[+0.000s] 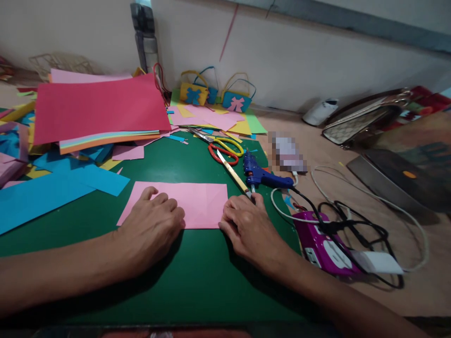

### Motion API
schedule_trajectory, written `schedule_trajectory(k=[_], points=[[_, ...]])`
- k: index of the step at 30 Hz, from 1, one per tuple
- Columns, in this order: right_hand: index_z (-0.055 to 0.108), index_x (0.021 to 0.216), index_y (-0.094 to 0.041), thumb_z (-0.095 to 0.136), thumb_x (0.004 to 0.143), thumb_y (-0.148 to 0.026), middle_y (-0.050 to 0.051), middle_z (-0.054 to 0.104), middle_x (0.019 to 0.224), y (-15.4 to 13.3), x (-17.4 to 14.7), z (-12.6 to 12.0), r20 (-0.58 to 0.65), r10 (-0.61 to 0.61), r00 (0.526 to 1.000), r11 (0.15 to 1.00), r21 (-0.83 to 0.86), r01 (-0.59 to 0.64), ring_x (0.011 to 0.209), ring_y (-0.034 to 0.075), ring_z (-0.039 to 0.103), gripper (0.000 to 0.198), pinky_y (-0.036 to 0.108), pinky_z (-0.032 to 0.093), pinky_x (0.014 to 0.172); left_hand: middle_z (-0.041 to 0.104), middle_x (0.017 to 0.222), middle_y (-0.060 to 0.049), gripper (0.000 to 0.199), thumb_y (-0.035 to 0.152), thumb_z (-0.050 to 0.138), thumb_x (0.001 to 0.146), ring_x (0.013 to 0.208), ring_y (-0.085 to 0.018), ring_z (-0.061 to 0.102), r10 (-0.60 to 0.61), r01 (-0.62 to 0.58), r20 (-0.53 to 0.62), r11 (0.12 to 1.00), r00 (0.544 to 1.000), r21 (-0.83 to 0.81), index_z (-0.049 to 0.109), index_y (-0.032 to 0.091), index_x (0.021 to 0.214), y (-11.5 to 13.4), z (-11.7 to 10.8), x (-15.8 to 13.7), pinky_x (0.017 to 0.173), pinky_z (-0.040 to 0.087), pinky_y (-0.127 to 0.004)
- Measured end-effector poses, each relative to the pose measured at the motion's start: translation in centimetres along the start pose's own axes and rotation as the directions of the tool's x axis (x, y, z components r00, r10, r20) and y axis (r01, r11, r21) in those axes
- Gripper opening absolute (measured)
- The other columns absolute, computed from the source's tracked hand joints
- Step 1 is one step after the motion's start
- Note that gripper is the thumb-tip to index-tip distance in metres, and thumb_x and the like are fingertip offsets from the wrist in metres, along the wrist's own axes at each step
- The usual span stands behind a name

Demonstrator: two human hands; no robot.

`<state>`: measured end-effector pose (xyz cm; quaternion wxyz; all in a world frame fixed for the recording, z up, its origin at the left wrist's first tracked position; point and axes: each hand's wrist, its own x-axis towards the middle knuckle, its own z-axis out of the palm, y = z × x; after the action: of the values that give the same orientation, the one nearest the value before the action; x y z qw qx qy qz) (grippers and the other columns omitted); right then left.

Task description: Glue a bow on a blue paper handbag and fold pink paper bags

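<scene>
A pink sheet of paper [204, 203], folded along its near edge, lies on a green cutting mat [169, 291]. My left hand [153, 225] rests on the paper's left part, fingers curled and pressed down near the fold. At the right end, my right hand [248, 227] pinches the paper's near corner between thumb and fingers. Just beyond that hand lie a craft knife [233, 174] with a pale handle, scissors [225, 149] with red and yellow handles, and a blue glue gun [262, 177]. The fingertips of both hands are partly hidden.
Coloured paper sheets [102, 110] are stacked at the back left, with blue strips [52, 190] nearby. Small paper bags [236, 101] stand by the wall. On the right are a purple power strip [324, 249] with tangled cables, a blurred phone [289, 152] and a handbag [359, 122].
</scene>
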<state>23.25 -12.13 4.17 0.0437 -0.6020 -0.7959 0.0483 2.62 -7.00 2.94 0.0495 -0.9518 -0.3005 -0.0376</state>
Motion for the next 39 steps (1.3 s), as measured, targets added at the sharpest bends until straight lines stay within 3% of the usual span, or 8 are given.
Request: schedule_trajectory(k=[25,39], points=[[0.052,0.067,-0.018,0.047,0.083,-0.013,0.003,0.058,0.079,0.5,-0.7,0.1,-0.063,0.007,0.998,1.0,-0.019,-0.008,0.075,0.017,0.05,0.017,0.037,0.027,0.081,0.063,0.068,-0.006,0.03,0.021,0.04,0.09,0.067,-0.023,0.056,0.0,0.0,-0.017,1.0,1.0,-0.02,0.059,0.017,0.067,-0.1,0.2,-0.1,0.075,0.033,-0.045],[0.054,0.073,-0.018,0.047,0.083,-0.009,0.002,0.059,0.08,0.8,-1.0,-0.1,-0.012,0.066,0.998,0.996,0.053,-0.065,0.076,0.018,0.049,0.015,0.038,0.026,0.081,0.062,0.069,-0.006,0.031,0.023,0.038,0.091,0.068,-0.024,0.056,-0.007,0.008,0.005,0.999,1.0,-0.039,0.059,0.017,0.069,-0.2,0.3,-0.2,0.075,0.033,-0.045]])
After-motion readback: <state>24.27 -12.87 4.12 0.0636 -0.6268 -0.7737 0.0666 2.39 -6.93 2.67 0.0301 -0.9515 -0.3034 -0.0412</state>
